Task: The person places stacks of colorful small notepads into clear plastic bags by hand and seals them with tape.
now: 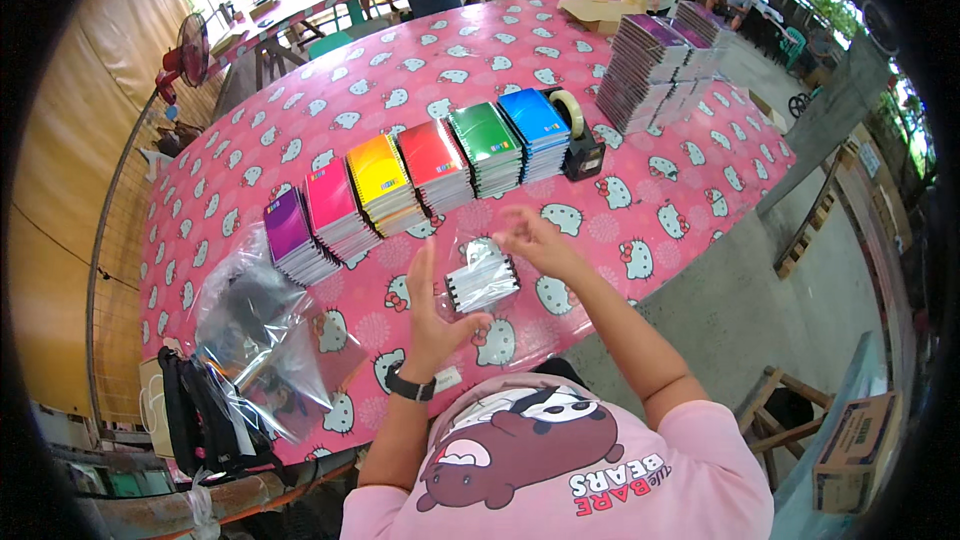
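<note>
A small stack of spiral-bound notebooks (482, 285) lies edge-on in front of me, with clear plastic film (462, 245) around it and beyond it. My left hand (432, 315) is just left of the stack, fingers stretched out and thumb apart, wearing a dark wristwatch. On the far right side of the stack is my right hand (540, 242), its fingers bent but apart, beside the edge of the film. Whether its fingertips touch the film is hard to make out. Beyond both hands runs a row of notebook piles with purple, pink, yellow, red (432, 152), green and blue covers.
A black tape dispenser (582, 145) stands beside the blue pile. Tall notebook stacks (655, 70) and an open cardboard box (600, 12) are at the far right. Clear plastic bags (260, 310) and a black bag (205, 415) lie left. Other people stand beyond the table.
</note>
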Motion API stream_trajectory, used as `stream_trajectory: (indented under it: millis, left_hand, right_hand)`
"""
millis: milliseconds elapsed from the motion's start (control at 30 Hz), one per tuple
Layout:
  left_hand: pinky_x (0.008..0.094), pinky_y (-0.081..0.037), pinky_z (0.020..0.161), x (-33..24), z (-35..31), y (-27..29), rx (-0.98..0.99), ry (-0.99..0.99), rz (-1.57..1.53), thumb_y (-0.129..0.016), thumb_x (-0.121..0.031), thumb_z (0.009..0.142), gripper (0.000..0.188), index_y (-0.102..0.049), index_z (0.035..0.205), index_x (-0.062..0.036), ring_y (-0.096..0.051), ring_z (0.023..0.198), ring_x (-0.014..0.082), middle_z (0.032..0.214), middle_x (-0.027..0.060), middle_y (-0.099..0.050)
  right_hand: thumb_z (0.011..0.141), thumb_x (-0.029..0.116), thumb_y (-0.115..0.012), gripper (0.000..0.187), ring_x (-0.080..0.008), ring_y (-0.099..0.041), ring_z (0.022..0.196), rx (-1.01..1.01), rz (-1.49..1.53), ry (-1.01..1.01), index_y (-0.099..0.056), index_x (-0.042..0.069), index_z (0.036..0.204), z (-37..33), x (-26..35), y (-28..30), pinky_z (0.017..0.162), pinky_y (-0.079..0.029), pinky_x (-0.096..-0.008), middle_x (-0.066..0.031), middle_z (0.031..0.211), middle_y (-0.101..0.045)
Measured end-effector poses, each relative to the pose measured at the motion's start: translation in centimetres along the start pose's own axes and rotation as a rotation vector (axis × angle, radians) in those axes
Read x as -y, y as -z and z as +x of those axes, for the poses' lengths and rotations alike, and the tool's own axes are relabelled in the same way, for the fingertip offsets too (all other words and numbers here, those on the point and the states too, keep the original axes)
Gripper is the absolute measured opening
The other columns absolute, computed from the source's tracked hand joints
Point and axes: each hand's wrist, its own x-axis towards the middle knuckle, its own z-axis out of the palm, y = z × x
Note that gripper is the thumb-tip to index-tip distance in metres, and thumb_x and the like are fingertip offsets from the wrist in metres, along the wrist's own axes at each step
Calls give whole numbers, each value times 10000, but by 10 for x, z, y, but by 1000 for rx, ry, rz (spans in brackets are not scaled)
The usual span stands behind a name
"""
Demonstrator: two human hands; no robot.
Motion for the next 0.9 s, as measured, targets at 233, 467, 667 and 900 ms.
stream_trajectory:
  millis: [233, 467, 667, 900]
  left_hand:
    - [432, -297, 998, 44, -1, -3, 169, 109, 64, -808, -285, 531, 724, -525, 1161, -69, -388, 1176, 336, 1182, 137, -493]
    - [431, -310, 993, 38, 0, 3, 195, -90, 199, -759, -165, 597, 458, -648, 1039, -113, -378, 1209, 306, 1141, 56, -567]
    - [415, -311, 996, 41, -16, 10, 133, 31, 11, -706, -135, 691, 396, -635, 1079, -95, -356, 1236, 288, 1138, 63, -587]
    - [370, -340, 970, 42, -23, -9, -63, 242, -113, -660, -153, 759, 541, -482, 1259, -49, -448, 1161, 258, 1084, 120, -583]
  right_hand:
    - [768, 37, -644, 423, -112, -592, 892, 250, 184, 161, -496, 43, 1164, -6, 38, -10, 719, -471, -237, -76, 949, -640]
    - [655, 311, -749, 654, -256, -499, 1116, 352, -440, 423, -491, 76, 1209, -19, 18, 4, 924, -374, -384, -121, 1163, -554]
    - [631, 385, -753, 685, -303, -483, 1091, 188, -478, 445, -502, 78, 1190, -56, 16, -24, 914, -349, -398, -133, 1159, -536]
    - [692, 231, -706, 425, -310, -499, 980, -57, -430, 354, -529, 70, 1044, -60, 10, -44, 862, -360, -410, -124, 1002, -571]
